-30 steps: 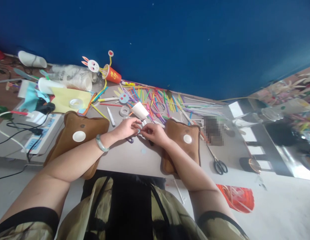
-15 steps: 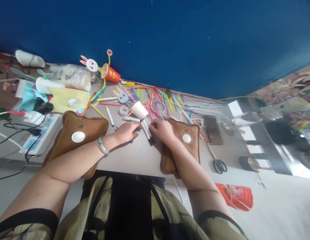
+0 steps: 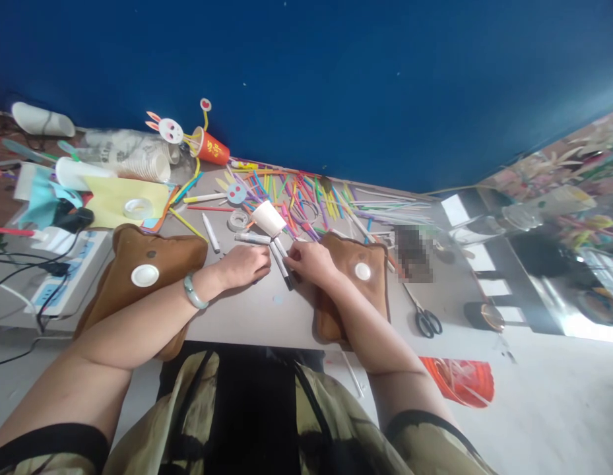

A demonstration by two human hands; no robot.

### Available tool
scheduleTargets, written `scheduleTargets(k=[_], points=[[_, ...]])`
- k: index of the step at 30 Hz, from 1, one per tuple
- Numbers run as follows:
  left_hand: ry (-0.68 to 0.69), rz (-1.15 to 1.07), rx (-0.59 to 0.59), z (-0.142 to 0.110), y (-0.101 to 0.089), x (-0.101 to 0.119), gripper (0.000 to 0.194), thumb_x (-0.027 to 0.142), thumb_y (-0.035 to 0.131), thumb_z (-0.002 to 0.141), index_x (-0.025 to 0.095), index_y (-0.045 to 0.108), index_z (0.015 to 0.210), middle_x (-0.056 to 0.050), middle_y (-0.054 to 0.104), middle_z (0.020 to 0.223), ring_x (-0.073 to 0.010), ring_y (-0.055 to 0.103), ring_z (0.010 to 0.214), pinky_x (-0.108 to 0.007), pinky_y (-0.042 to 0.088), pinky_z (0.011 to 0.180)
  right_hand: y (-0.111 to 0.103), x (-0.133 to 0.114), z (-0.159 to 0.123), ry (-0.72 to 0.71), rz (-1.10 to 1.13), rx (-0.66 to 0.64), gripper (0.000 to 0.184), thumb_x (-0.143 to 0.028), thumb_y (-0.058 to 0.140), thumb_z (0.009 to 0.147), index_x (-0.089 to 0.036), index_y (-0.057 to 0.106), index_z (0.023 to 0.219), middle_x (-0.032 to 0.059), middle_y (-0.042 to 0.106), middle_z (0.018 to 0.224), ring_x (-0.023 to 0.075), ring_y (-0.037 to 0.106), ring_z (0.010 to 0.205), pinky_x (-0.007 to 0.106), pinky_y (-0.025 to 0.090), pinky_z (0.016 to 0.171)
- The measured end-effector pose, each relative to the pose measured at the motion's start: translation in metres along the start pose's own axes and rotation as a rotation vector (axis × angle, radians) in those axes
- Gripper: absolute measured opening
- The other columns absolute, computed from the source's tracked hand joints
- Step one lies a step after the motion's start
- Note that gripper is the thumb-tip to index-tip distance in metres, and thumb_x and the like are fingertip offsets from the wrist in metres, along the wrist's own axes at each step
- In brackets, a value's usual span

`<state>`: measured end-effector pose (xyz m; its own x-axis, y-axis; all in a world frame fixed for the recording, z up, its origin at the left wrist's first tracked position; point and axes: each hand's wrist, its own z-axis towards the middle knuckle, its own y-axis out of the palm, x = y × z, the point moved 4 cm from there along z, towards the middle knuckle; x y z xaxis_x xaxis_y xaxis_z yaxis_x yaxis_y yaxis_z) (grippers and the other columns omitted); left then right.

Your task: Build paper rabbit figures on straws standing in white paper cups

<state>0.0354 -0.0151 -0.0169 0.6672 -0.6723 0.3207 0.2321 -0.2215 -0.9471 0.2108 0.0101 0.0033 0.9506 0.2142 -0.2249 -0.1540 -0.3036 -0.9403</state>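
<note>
Centre frame, my left hand (image 3: 247,265) curls in, my right hand (image 3: 311,262) pinches close beside the markers (image 3: 280,264) below the white cup (image 3: 268,218); either's grip, I can't tell.

Palm of left hand (image 3: 244,266) hidden; dark item (image 3: 414,254) pixelated.

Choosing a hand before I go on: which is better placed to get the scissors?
Probably the right hand: the scissors lie on its side of the table. The left hand is farther away, with the right forearm in between.
</note>
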Motion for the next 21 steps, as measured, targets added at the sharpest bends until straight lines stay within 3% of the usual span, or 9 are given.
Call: scheduleTargets(k=[5, 12, 21], points=[[0.013, 0.014, 0.014, 0.0, -0.003, 0.001, 0.026, 0.022, 0.054, 0.098, 0.016, 0.075, 0.085, -0.008, 0.074, 0.098, -0.0209, 0.069, 0.085, -0.033, 0.045, 0.068, -0.002, 0.001, 0.001, 0.016, -0.014, 0.003, 0.013, -0.034, 0.07, 0.089, -0.022, 0.075, 0.091, 0.0025, 0.077, 0.087, 0.0203, 0.068, 0.084, 0.027, 0.037, 0.067], [-0.156, -0.082, 0.217, -0.002, -0.015, -0.02, 0.027, 0.005, 0.054, 0.087, 0.019, 0.077, 0.089, -0.005, 0.076, 0.095, -0.0215, 0.071, 0.094, -0.031, 0.049, 0.076, -0.002, 0.002, 0.002, 0.006, -0.008, 0.022, 0.018, -0.039, 0.069, 0.092, -0.022, 0.074, 0.09, 0.0027, 0.077, 0.087, 0.0203, 0.067, 0.083, 0.028, 0.036, 0.066], [0.04, 0.104, 0.031, -0.004, -0.005, -0.008, 0.024, 0.019, 0.057, 0.097, 0.018, 0.075, 0.08, -0.008, 0.069, 0.09, -0.0199, 0.064, 0.082, -0.031, 0.041, 0.067, 0.0, 0.003, 0.001, -0.006, 0.008, 0.032, 0.017, -0.038, 0.068, 0.094, -0.022, 0.073, 0.09, 0.0024, 0.077, 0.088, 0.0198, 0.067, 0.082, 0.027, 0.036, 0.067]])
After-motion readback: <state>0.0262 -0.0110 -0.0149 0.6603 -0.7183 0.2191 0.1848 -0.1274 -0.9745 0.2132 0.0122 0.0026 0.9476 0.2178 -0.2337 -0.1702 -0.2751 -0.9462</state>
